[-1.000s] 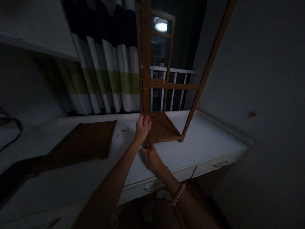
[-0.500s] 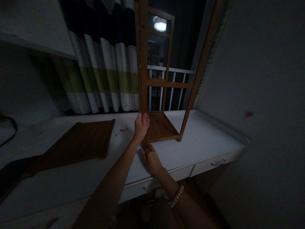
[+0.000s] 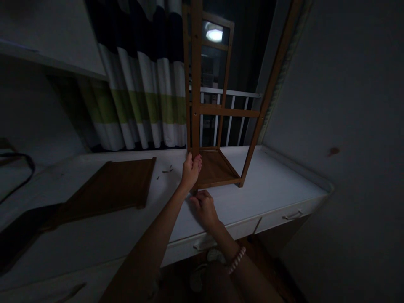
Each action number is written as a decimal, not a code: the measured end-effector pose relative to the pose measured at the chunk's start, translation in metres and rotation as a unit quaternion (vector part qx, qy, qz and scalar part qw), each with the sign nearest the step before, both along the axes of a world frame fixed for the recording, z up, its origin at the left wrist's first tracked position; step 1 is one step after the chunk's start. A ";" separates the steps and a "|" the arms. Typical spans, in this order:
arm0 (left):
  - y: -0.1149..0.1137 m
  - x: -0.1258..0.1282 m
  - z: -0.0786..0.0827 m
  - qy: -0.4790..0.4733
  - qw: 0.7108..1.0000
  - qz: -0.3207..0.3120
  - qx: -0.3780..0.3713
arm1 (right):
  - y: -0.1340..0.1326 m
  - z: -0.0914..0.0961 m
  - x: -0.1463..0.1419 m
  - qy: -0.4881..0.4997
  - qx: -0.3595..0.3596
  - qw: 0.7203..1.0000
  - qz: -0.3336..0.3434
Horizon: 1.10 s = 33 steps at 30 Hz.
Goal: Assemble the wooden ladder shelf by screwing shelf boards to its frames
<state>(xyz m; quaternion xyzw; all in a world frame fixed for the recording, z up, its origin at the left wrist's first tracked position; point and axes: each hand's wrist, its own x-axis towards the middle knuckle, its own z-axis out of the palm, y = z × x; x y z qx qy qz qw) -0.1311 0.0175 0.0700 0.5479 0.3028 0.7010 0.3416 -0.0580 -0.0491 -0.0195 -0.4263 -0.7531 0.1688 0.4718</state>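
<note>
A tall brown wooden shelf frame [image 3: 229, 112] stands upright on the white desk [image 3: 268, 176], with a flat panel [image 3: 217, 166] at its bottom. My left hand [image 3: 191, 171] is wrapped around the near left post, just above the bottom panel. At the foot of that same post is my right hand [image 3: 205, 206], its fingers curled and pinched together low over the desk. Whatever it pinches, if anything, is hidden by the fingers. A bead bracelet [image 3: 236, 260] circles my right wrist.
Left of the frame lies a loose wooden panel [image 3: 113, 187], with small dark scraps [image 3: 167, 171] beside it. Striped curtains [image 3: 145, 84] hang behind, next to a dark window with white bars [image 3: 232, 103]. A wall [image 3: 353, 105] bounds the right side; drawers [image 3: 290, 215] line the desk's front.
The view has shifted slightly. My right hand's fingers have curled in closer at the post's foot. My left hand keeps its hold on the post, and the frame stands as before.
</note>
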 end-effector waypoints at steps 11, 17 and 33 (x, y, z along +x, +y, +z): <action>-0.001 -0.005 0.001 0.019 0.999 -0.042 0.007 | 0.006 -0.002 -0.006 0.049 -0.035 0.998 0.025; -0.002 -0.002 0.000 0.013 1.000 0.000 -0.022 | 0.015 -0.008 -0.003 0.174 -0.125 0.970 0.114; -0.001 0.001 -0.003 0.005 1.000 0.025 -0.011 | 0.013 -0.013 -0.008 0.186 -0.131 0.970 0.081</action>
